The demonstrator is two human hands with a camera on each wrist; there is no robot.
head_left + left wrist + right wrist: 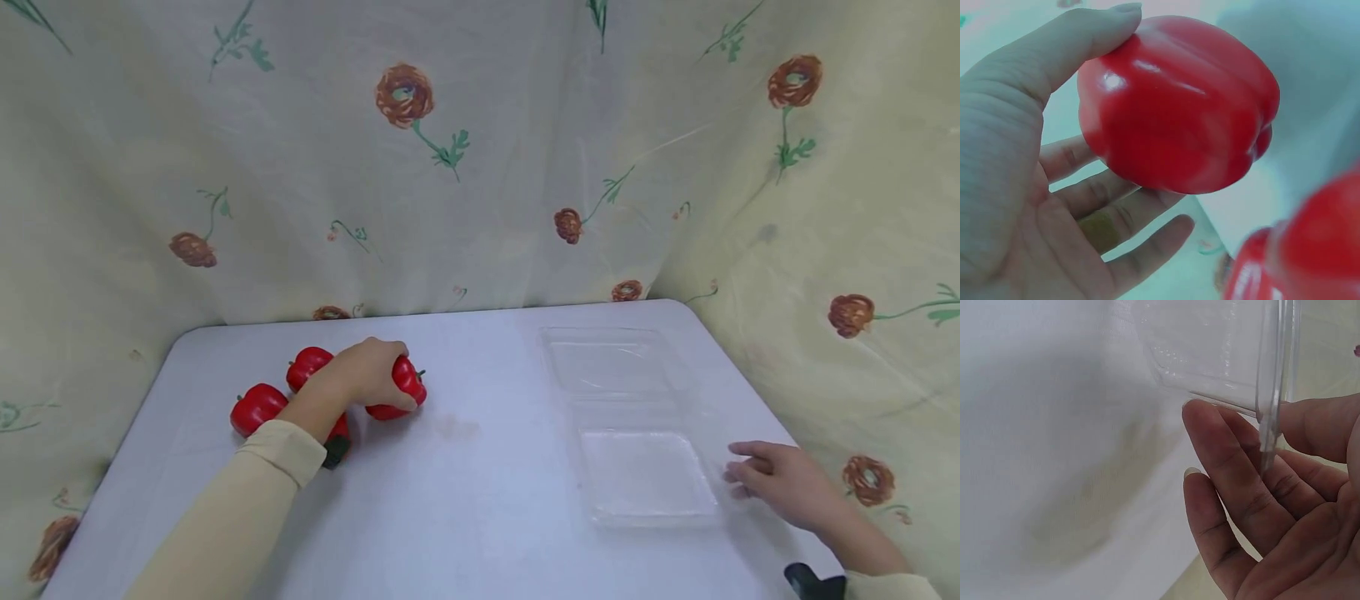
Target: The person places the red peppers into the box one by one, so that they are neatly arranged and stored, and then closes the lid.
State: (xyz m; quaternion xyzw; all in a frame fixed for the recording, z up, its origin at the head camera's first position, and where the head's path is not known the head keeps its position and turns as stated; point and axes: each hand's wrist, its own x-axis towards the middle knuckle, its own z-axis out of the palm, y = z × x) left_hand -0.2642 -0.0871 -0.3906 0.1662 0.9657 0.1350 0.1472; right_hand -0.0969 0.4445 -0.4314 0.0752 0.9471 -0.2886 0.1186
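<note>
My left hand (367, 373) grips a glossy red bell pepper (406, 380) at the left of the table. In the left wrist view the thumb presses one side of this pepper (1179, 106) and the fingers reach round beneath it. Two more red bell peppers lie just left of that hand, one farther back (307, 365) and one nearer (257, 407); red also shows beside the wrist, mostly hidden. At the right, my right hand (783, 485) holds nothing, its fingers loosely bent. Its fingertips are right at the side of a clear plastic container (648, 479), whose rim (1270, 381) overlaps the hand in the right wrist view.
The container's clear lid half (611, 362) lies folded back toward the table's far edge. Beneath everything is a white table (487, 483). A flowered curtain (495, 208) hangs close behind it and along both sides.
</note>
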